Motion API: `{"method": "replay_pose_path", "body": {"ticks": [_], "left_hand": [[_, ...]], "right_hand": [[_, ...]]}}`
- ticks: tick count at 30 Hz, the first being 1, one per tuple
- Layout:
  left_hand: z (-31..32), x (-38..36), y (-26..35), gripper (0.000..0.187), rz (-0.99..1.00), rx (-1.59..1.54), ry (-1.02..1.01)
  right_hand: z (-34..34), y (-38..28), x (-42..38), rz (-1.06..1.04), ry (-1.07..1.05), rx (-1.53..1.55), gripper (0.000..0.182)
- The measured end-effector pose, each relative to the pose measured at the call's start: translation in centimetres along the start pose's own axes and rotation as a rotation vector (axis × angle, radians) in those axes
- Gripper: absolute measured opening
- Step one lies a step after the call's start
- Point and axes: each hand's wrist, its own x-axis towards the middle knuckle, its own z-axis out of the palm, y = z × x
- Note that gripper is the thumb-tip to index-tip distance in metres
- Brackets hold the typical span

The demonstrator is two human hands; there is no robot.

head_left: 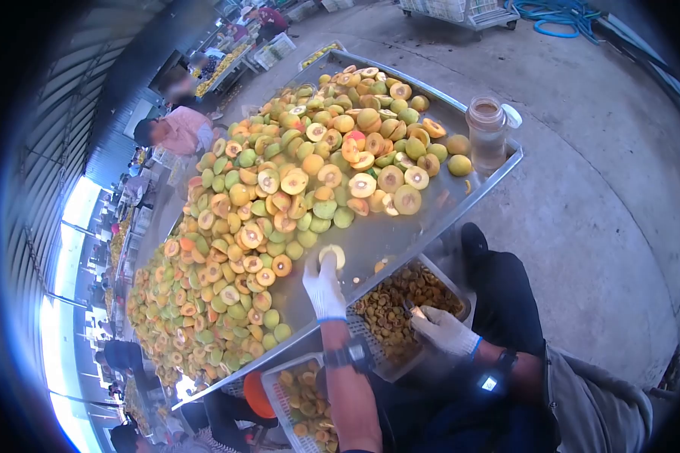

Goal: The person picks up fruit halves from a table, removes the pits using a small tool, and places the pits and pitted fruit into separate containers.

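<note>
My left hand (325, 291), in a white glove, is over the near part of the metal table (389, 245), its fingers closed on a pale halved fruit (332, 257). Many halved yellow, orange and green fruits (264, 196) are heaped on the table beyond it. My right hand (442, 331), also gloved, is above a crate of brown pits and scraps (400, 302). Its fingers are wrapped round a small tool (414, 309) with a light handle, whose tip points up and left.
A clear jar (486, 136) with its lid open stands at the table's right corner. Below the table edge are a white crate of fruit pieces (306, 400) and an orange bowl (258, 395). A person in pink (181, 130) sits across the table.
</note>
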Motion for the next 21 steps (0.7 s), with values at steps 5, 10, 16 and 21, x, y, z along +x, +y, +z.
{"method": "replay_pose_path", "body": {"ticks": [5, 10, 16, 21], "left_hand": [[-2.8, -9.3, -0.8, 0.030, -0.176, -0.694, -0.188], [-2.0, -16.0, 0.8, 0.040, -0.327, -1.022, -0.175], [-1.2, -18.6, 0.6, 0.050, -0.408, -1.044, -0.107], [-0.7, -19.2, 1.1, 0.042, -0.425, -1.037, -0.052]], "right_hand": [[1.4, -4.3, -3.6, -0.389, 0.025, -0.400, 0.029], [2.9, -6.3, -6.0, -0.362, -0.001, -0.623, 0.034], [4.3, -6.7, -7.2, -0.303, 0.023, -0.848, 0.046], [4.9, -6.0, -7.2, -0.313, 0.087, -0.885, 0.052]]}}
